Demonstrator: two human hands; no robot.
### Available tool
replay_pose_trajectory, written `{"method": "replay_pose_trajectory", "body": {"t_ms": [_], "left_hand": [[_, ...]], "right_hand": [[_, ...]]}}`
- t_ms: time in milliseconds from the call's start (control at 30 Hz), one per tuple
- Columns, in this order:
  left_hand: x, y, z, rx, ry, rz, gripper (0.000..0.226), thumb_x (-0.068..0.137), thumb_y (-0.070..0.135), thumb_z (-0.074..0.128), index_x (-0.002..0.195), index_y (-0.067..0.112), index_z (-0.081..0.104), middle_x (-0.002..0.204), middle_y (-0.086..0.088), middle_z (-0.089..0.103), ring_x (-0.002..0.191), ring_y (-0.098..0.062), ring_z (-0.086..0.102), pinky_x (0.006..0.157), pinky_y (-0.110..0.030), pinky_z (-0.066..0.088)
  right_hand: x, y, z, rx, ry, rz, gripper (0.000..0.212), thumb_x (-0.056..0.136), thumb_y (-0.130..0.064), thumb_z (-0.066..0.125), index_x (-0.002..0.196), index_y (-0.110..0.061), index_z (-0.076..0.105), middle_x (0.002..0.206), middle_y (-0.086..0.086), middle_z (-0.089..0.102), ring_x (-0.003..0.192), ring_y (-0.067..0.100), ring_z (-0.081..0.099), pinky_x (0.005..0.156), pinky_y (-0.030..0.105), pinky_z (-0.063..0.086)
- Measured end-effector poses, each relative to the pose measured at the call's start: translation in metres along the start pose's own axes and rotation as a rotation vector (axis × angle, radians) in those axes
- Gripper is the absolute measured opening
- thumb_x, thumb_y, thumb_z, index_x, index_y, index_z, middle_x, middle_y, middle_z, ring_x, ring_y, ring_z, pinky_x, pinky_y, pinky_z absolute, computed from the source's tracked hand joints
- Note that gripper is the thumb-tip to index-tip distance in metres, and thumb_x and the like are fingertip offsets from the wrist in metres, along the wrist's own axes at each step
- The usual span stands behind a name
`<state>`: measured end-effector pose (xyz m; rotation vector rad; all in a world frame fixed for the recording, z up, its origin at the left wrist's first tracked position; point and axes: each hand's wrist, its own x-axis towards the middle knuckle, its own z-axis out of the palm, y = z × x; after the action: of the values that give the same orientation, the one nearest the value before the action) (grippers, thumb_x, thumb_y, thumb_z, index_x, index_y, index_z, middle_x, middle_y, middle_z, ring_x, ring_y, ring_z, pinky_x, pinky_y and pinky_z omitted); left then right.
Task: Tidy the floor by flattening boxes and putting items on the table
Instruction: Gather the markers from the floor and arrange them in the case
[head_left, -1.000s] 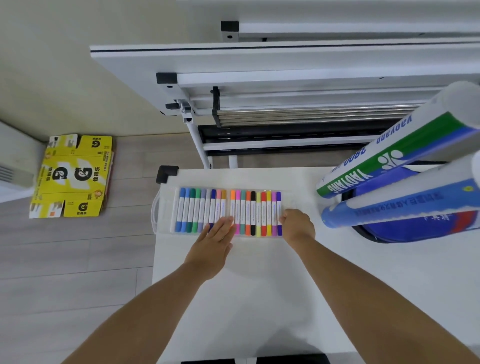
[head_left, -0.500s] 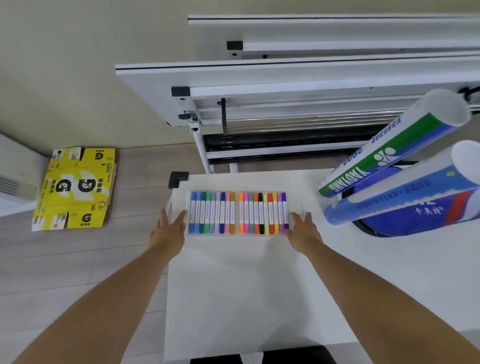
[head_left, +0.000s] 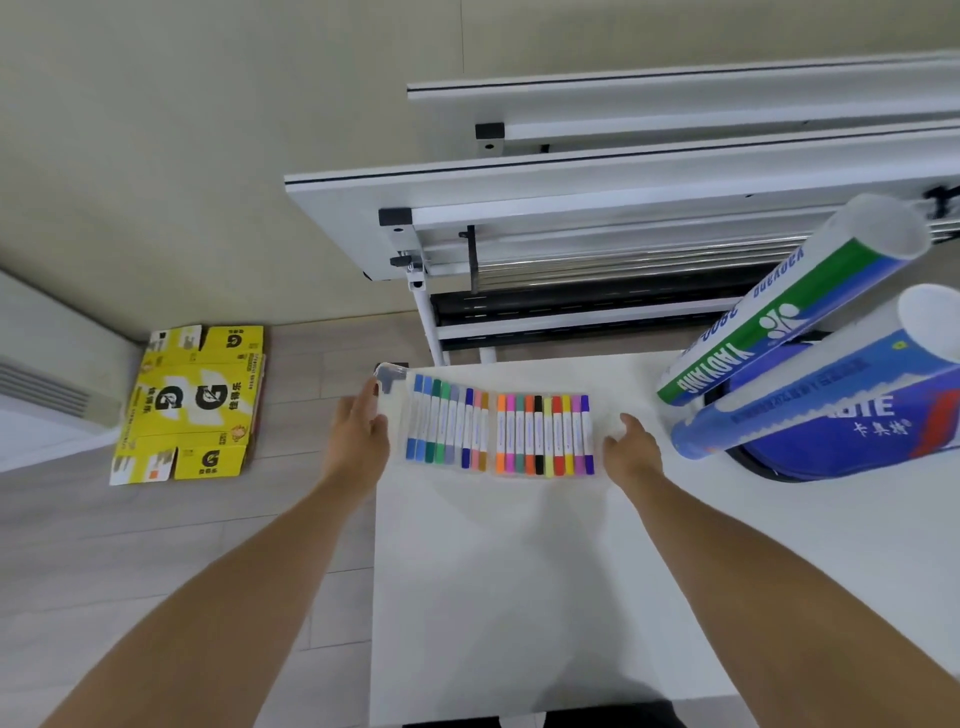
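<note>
The two hands are apart, one at each end of the marker case (head_left: 498, 434), which lies flat on the white table (head_left: 519, 597) between them. The left hand (head_left: 358, 436) has its fingers fairly straight, laid against the clear plastic end of the case by the table's corner. The right hand (head_left: 631, 447) touches the other end with its fingers loosely bent; whether it pinches the edge or only rests there I cannot tell.

To my eye this is the placing step for the markers: the case is down and is being squared up or let go. Just beyond the right hand, two shuttlecock tubes (head_left: 779, 332) lie tilted over a blue bag (head_left: 841, 452). Well out past the left hand, down on the floor (head_left: 156, 545), a yellow box (head_left: 192, 405) lies flattened near the wall.

The next move, I'd say, calls for both hands to lift clear without dragging the case, then a look around the floor for anything left.
</note>
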<state>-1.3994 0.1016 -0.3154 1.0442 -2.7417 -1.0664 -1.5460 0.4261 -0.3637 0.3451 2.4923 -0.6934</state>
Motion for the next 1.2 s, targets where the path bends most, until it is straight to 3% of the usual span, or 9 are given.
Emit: {"method": "replay_pose_trajectory", "body": {"t_ms": [100, 233, 300, 367, 600, 733, 867, 1000, 1200], "left_hand": [[0.0, 0.036, -0.011, -0.058, 0.006, 0.122, 0.051, 0.101, 0.016, 0.039, 0.146, 0.036, 0.027, 0.12, 0.003, 0.044, 0.094, -0.015, 0.058, 0.058, -0.022, 0.052], [-0.017, 0.088, -0.003, -0.083, -0.104, 0.355, 0.061, 0.099, 0.017, 0.043, 0.152, 0.034, 0.019, 0.142, 0.005, 0.036, 0.12, -0.023, 0.051, 0.079, -0.033, 0.06], [-0.031, 0.113, 0.014, -0.032, -0.163, 0.477, 0.065, 0.1, 0.027, 0.043, 0.155, 0.035, 0.01, 0.156, 0.012, 0.023, 0.134, -0.022, 0.042, 0.103, -0.041, 0.049], [-0.044, 0.131, 0.036, 0.03, -0.218, 0.581, 0.071, 0.1, 0.031, 0.046, 0.157, 0.03, 0.004, 0.162, 0.013, 0.01, 0.145, -0.014, 0.024, 0.115, -0.031, 0.03], [-0.07, 0.15, 0.138, 0.394, -0.42, 0.534, 0.087, 0.096, 0.05, 0.047, 0.156, 0.022, -0.01, 0.164, 0.006, -0.011, 0.151, -0.021, -0.008, 0.118, -0.038, 0.001], [-0.074, 0.138, 0.179, 0.594, -0.507, 0.51, 0.086, 0.096, 0.06, 0.04, 0.155, 0.026, -0.013, 0.161, 0.003, -0.026, 0.148, -0.027, -0.021, 0.121, -0.053, 0.004], [-0.07, 0.13, 0.189, 0.649, -0.55, 0.537, 0.087, 0.094, 0.062, 0.042, 0.153, 0.033, -0.016, 0.159, 0.006, -0.031, 0.147, -0.024, -0.026, 0.121, -0.054, 0.001], [-0.056, 0.115, 0.177, 0.693, -0.542, 0.537, 0.08, 0.096, 0.061, 0.042, 0.153, 0.041, -0.01, 0.159, 0.008, -0.03, 0.148, -0.025, -0.024, 0.12, -0.055, 0.006], [-0.034, 0.074, 0.157, 0.738, -0.484, 0.385, 0.071, 0.1, 0.056, 0.032, 0.148, 0.05, -0.02, 0.154, 0.012, -0.039, 0.146, -0.028, -0.027, 0.12, -0.057, 0.004]], "right_hand": [[-0.004, -0.02, -0.009, 0.225, 0.004, 0.129, 0.051, 0.099, -0.02, 0.044, 0.148, -0.015, 0.032, 0.143, 0.016, 0.045, 0.127, 0.035, 0.048, 0.1, 0.039, 0.043], [-0.004, -0.028, -0.022, 0.352, -0.11, 0.197, 0.042, 0.098, -0.022, 0.038, 0.131, 0.001, 0.052, 0.13, 0.023, 0.056, 0.119, 0.038, 0.054, 0.097, 0.041, 0.046], [-0.001, -0.025, -0.026, 0.462, -0.159, 0.23, 0.044, 0.1, -0.027, 0.037, 0.128, 0.003, 0.053, 0.127, 0.024, 0.058, 0.115, 0.04, 0.057, 0.096, 0.045, 0.048], [-0.003, -0.018, -0.033, 0.608, -0.236, 0.319, 0.045, 0.102, -0.038, 0.036, 0.126, -0.005, 0.053, 0.122, 0.016, 0.063, 0.107, 0.034, 0.06, 0.091, 0.042, 0.045], [0.004, 0.019, -0.049, 0.858, -0.519, 0.328, 0.055, 0.097, -0.062, 0.03, 0.112, -0.019, 0.061, 0.11, 0.008, 0.068, 0.104, 0.026, 0.061, 0.096, 0.042, 0.04], [0.016, 0.026, -0.044, 0.865, -0.503, 0.336, 0.051, 0.098, -0.058, 0.035, 0.108, -0.017, 0.064, 0.105, 0.009, 0.069, 0.099, 0.025, 0.062, 0.096, 0.041, 0.046], [0.021, 0.02, -0.035, 0.657, -0.413, 0.244, 0.035, 0.099, -0.042, 0.044, 0.11, -0.014, 0.061, 0.099, 0.006, 0.066, 0.088, 0.021, 0.06, 0.087, 0.033, 0.05], [0.036, 0.017, -0.015, 0.454, -0.238, 0.038, 0.034, 0.097, -0.032, 0.053, 0.131, -0.026, 0.053, 0.13, 0.0, 0.059, 0.098, 0.024, 0.066, 0.09, 0.037, 0.056], [0.045, 0.008, -0.003, -0.104, 0.03, -0.222, 0.042, 0.103, -0.03, 0.039, 0.144, -0.022, 0.044, 0.136, 0.007, 0.054, 0.122, 0.028, 0.052, 0.1, 0.037, 0.045]]}}
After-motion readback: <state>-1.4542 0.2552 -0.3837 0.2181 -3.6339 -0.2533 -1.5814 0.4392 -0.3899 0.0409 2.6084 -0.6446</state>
